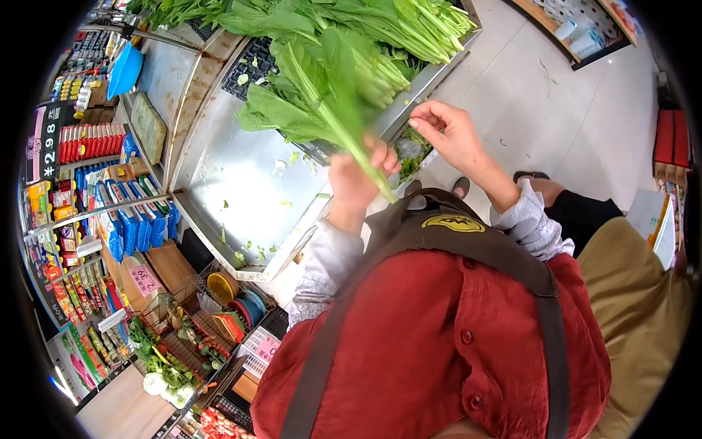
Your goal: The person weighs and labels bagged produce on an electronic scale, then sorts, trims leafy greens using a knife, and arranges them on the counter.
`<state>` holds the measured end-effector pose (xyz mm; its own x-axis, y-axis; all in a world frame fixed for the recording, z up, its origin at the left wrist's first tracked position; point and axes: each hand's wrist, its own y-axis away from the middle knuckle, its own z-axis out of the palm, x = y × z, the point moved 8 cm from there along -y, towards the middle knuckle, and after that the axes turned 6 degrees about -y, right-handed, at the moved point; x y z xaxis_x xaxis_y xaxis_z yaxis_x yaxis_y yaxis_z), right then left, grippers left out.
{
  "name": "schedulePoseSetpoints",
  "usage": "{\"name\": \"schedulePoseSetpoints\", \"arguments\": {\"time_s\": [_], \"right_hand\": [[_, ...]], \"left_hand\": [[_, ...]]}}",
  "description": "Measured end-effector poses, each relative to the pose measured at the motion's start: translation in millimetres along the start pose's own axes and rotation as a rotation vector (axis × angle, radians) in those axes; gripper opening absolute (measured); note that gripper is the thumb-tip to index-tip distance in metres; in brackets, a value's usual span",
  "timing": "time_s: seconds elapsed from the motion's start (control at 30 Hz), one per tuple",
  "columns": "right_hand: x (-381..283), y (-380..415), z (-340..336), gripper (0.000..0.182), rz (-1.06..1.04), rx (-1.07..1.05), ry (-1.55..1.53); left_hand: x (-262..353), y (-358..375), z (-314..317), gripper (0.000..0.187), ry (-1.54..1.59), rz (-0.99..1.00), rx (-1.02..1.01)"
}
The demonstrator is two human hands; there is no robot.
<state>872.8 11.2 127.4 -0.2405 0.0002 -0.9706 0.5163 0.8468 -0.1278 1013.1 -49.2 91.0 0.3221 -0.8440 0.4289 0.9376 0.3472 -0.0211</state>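
Note:
My left hand (357, 174) is wrapped round the thick pale stem of a leafy green vegetable (313, 95). Its leaves point up and away over the counter, and its cut end points back at my apron. To the right, my right hand (452, 135) is raised with thumb and forefinger drawn together; whatever they pinch, if anything, is too small to make out. Beyond my hands lies a pile of the same greens (428, 33), stems to the right, partly on a black plastic grid (252, 69). Part of the held vegetable is blurred.
A metal counter (234, 179) with leaf scraps stands ahead. Below its edge are more leaf trimmings (413, 152). Packed shop shelves (95, 146) and a blue basin (125, 71) are on the left. A person in tan clothing (636, 307) is close on my right.

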Motion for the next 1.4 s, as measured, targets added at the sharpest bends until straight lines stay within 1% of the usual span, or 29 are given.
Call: {"name": "schedulePoseSetpoints", "arguments": {"time_s": [0.03, 0.07, 0.13, 0.17, 0.2, 0.27, 0.33, 0.4, 0.43, 0.47, 0.53, 0.6, 0.67, 0.7, 0.73, 0.77, 0.8, 0.83, 0.87, 0.9, 0.93, 1.0, 1.03, 1.1, 1.13, 1.2, 1.27, 1.33, 1.4], "right_hand": [[-14, -1, 0, 0.009, -0.059, -0.01, 0.009], [-25, -4, 0, 0.009, -0.061, -0.001, 0.014], [-60, -10, 4, 0.013, -0.212, -0.011, 0.011], [-65, -16, 7, 0.019, -0.138, -0.03, 0.046], [-71, -21, 9, 0.019, -0.137, -0.017, 0.056], [-79, -32, 12, 0.028, -0.12, -0.019, 0.239], [-76, -37, 11, 0.033, -0.126, 0.013, 0.292], [-63, -41, 13, 0.028, 0.023, -0.056, 0.319], [-62, -41, 12, 0.028, 0.024, -0.055, 0.323], [-62, -41, 12, 0.027, 0.017, -0.063, 0.349], [-58, -42, 13, 0.025, 0.01, -0.071, 0.374], [-58, -42, 12, 0.018, -0.047, -0.009, 0.376], [-52, -43, 14, 0.018, -0.049, -0.019, 0.41], [-49, -44, 14, 0.017, -0.05, -0.03, 0.443], [-46, -46, 13, 0.017, -0.049, -0.027, 0.446], [-42, -47, 14, 0.017, -0.061, -0.064, 0.406], [-39, -49, 15, 0.017, -0.074, -0.101, 0.366], [-35, -52, 13, 0.017, -0.071, -0.098, 0.369], [-29, -54, 15, 0.017, -0.052, -0.155, 0.364], [-27, -54, 19, 0.017, -0.033, -0.214, 0.358], [-29, -54, 17, 0.017, -0.031, -0.213, 0.359], [-21, -51, 22, 0.019, 0.196, -0.363, 0.041], [-24, -51, 19, 0.019, 0.195, -0.364, 0.041], [-24, -48, 19, 0.019, 0.269, -0.419, -0.053], [-19, -50, 16, 0.019, 0.27, -0.424, -0.054], [-9, -58, 7, 0.019, 0.31, -0.398, -0.122], [-12, -58, 1, 0.016, 0.331, -0.376, -0.154], [-11, -57, 3, 0.019, 0.386, -0.414, -0.146], [-17, -55, 12, 0.021, 0.363, -0.406, -0.147]], "left_hand": [[0, -1, 2, 0.032, -0.009, 0.009, 0.009], [-2, -2, 3, 0.032, -0.008, 0.003, 0.001], [-7, -3, -5, 0.031, -0.175, -0.031, 0.087], [-9, -3, -11, 0.03, -0.237, -0.032, 0.104], [-10, -5, -6, 0.03, -0.233, -0.041, 0.091], [-9, -5, -1, 0.031, -0.537, -0.046, 0.212], [-13, -2, -15, 0.027, -0.577, -0.075, 0.201], [-5, 7, -33, 0.022, -0.822, -0.012, 0.388], [-4, 12, -34, 0.019, -0.801, 0.017, 0.426], [-4, 14, -34, 0.019, -0.798, 0.016, 0.425], [7, 17, -26, 0.019, -1.004, 0.108, 0.412], [11, 19, -18, 0.022, -1.016, 0.154, 0.418], [24, 24, -11, 0.031, -1.271, 0.24, 0.495], [25, 24, -13, 0.031, -1.269, 0.239, 0.492], [29, 25, -10, 0.03, -1.377, 0.301, 0.483], [33, 26, -7, 0.03, -1.484, 0.365, 0.472], [35, 25, -8, 0.03, -1.481, 0.363, 0.468], [38, 26, -5, 0.026, -1.564, 0.399, 0.451], [39, 27, -1, 0.022, -1.647, 0.435, 0.434], [41, 27, 0, 0.021, -1.617, 0.404, 0.443], [43, 28, 3, 0.021, -1.615, 0.402, 0.441], [46, 29, 5, 0.022, -1.689, 0.4, 0.418], [48, 28, 4, 0.022, -1.689, 0.4, 0.42], [52, 29, 9, 0.028, -1.748, 0.491, 0.388], [54, 31, 8, 0.028, -1.748, 0.491, 0.393], [60, 39, -9, 0.027, -1.568, 0.394, 0.52], [66, 46, -10, 0.025, -1.591, 0.354, 0.528], [67, 50, -9, 0.024, -1.67, 0.358, 0.502], [68, 52, -7, 0.023, -1.696, 0.354, 0.508]]}}
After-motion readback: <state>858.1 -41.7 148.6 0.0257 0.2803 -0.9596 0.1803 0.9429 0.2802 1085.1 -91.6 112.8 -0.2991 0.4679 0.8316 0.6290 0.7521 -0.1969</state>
